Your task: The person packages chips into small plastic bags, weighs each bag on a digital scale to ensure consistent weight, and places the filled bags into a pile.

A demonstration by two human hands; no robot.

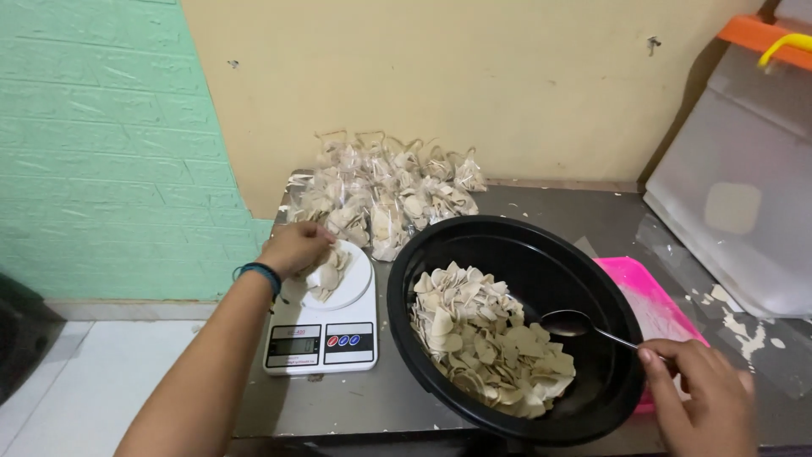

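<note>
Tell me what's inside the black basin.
The black basin holds a heap of pale crackers and the bowl of a metal spoon. The heap covers the bottom beneath it.

The bowl [516, 254] is black, and the chips [486, 343] in it are pale cream with tan edges. The scale [326, 326] at near left is white, with a grey display and red and blue buttons. Far behind it the bags [381, 190] are clear, showing the same cream chips. The tray [651, 300] at right is bright pink. The spoon [575, 323] is shiny silver. The bench [355, 393] is dark grey, dusted with white. The wristband [260, 272] is blue. The left wall [101, 144] is mint green in a brick pattern, the far wall [465, 76] yellow-beige.
</note>
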